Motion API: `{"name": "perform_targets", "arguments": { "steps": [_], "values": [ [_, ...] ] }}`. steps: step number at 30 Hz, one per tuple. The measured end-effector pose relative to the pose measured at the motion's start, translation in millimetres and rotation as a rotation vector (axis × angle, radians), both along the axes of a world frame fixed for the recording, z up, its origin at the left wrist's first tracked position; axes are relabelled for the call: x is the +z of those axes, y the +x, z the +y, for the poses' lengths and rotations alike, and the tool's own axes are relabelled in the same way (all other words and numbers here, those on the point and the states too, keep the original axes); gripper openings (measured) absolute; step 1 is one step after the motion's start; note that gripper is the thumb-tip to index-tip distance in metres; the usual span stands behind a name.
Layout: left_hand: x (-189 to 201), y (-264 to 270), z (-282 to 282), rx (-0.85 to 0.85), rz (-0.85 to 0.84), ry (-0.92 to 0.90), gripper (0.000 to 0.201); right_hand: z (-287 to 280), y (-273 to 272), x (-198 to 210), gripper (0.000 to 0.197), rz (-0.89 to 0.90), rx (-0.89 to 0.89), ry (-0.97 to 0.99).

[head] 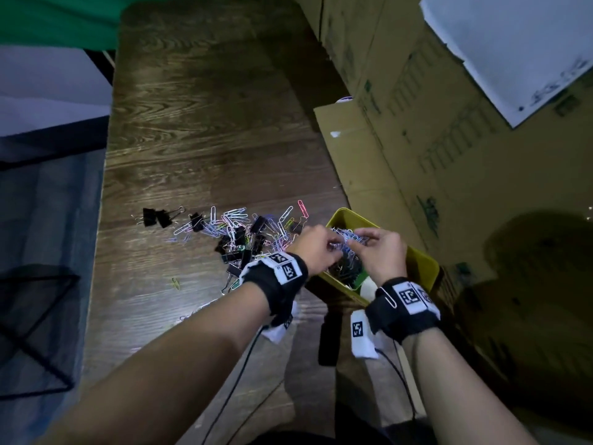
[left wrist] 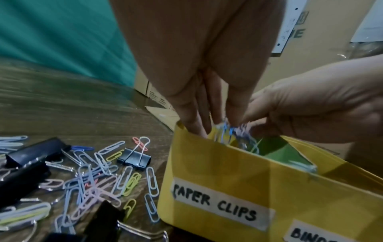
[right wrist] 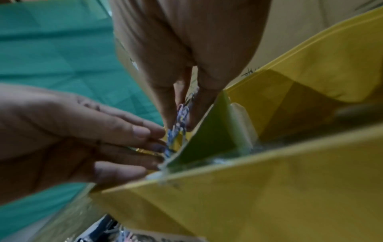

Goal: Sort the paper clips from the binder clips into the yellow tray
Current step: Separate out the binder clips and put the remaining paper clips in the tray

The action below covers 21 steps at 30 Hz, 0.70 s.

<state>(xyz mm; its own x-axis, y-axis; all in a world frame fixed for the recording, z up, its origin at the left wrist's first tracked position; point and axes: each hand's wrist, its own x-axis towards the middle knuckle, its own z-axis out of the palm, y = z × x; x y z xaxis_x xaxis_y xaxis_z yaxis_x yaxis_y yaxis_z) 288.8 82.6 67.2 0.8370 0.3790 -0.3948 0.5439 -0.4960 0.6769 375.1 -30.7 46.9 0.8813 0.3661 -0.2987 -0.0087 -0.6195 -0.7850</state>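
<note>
Both hands meet over the yellow tray (head: 423, 264) at the table's right edge. My left hand (head: 332, 247) and right hand (head: 359, 240) each pinch a tangled bunch of paper clips (head: 348, 237) between them. In the left wrist view the left hand (left wrist: 221, 126) holds the bunch (left wrist: 238, 134) above the compartment labelled "PAPER CLIPS" (left wrist: 215, 204). In the right wrist view the right hand (right wrist: 180, 124) pinches the clips (right wrist: 182, 114) beside a green divider (right wrist: 207, 135). A mixed pile of coloured paper clips and black binder clips (head: 237, 232) lies left of the tray.
Cardboard boxes (head: 449, 139) stand close along the right of the wooden table (head: 199, 139). Two black binder clips (head: 157, 217) lie apart at the pile's left. A stray green clip (head: 175, 283) lies nearer me. One paper clip (head: 390, 298) hangs on my right wristband.
</note>
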Motion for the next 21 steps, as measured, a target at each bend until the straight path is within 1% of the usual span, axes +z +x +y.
{"name": "perform_targets", "arguments": {
  "steps": [1, 2, 3, 5, 7, 9, 10, 11, 13, 14, 16, 18, 19, 21],
  "values": [
    [2.1, -1.9, 2.6, -0.048, 0.002, 0.010, 0.029, 2.1, 0.4, 1.9, 0.022, -0.023, 0.054, -0.048],
    [2.4, -5.3, 7.2, -0.060, -0.013, -0.007, 0.026, 4.2, 0.6, 5.9, 0.025, -0.035, 0.106, -0.076],
    [1.9, -11.9, 13.9, -0.026, -0.053, -0.062, 0.023, 5.6, 0.4, 10.6, 0.028, -0.027, 0.156, -0.096],
    [-2.5, -32.3, 31.3, 0.135, -0.156, -0.238, 0.018, 7.7, -0.9, 16.5, 0.033, 0.005, 0.275, -0.126],
    [-9.9, -59.6, 55.8, 0.344, -0.235, -0.334, 0.019, 8.9, -4.2, 19.5, 0.032, 0.013, 0.363, -0.126],
    [-17.9, -95.9, 85.1, 0.480, -0.239, -0.278, 0.019, 9.5, -9.9, 21.5, 0.024, -0.028, 0.383, -0.082],
    [-24.8, -117.0, 100.1, 0.516, -0.207, -0.206, 0.020, 9.9, -14.8, 23.5, 0.020, -0.052, 0.381, -0.038],
    [-34.0, -139.5, 115.4, 0.516, -0.160, -0.096, 0.022, 10.8, -21.0, 24.9, 0.017, -0.064, 0.380, 0.014],
    [-50.6, -180.8, 134.9, 0.405, -0.011, 0.142, 0.029, 14.3, -39.0, 25.6, 0.013, -0.053, 0.406, 0.125],
    [-57.9, -197.5, 137.6, 0.322, 0.056, 0.209, 0.031, 17.0, -49.6, 23.5, 0.012, -0.030, 0.446, 0.174],
    [-69.9, -222.6, 130.7, 0.152, 0.108, 0.275, 0.038, 23.0, -73.6, 16.1, 0.011, 0.013, 0.600, 0.218],
    [-76.7, -241.4, 113.5, 0.037, 0.105, 0.330, 0.042, 28.9, -99.1, 5.2, 0.012, 0.006, 0.810, 0.174],
    [-83.1, -252.0, 103.5, -0.013, 0.102, 0.349, 0.043, 32.3, -112.6, -0.8, 0.015, -0.015, 0.924, 0.122],
    [-96.1, -274.9, 84.3, -0.091, 0.110, 0.364, 0.048, 40.3, -139.9, -11.4, 0.026, -0.042, 1.130, -0.027]
  ]
}}
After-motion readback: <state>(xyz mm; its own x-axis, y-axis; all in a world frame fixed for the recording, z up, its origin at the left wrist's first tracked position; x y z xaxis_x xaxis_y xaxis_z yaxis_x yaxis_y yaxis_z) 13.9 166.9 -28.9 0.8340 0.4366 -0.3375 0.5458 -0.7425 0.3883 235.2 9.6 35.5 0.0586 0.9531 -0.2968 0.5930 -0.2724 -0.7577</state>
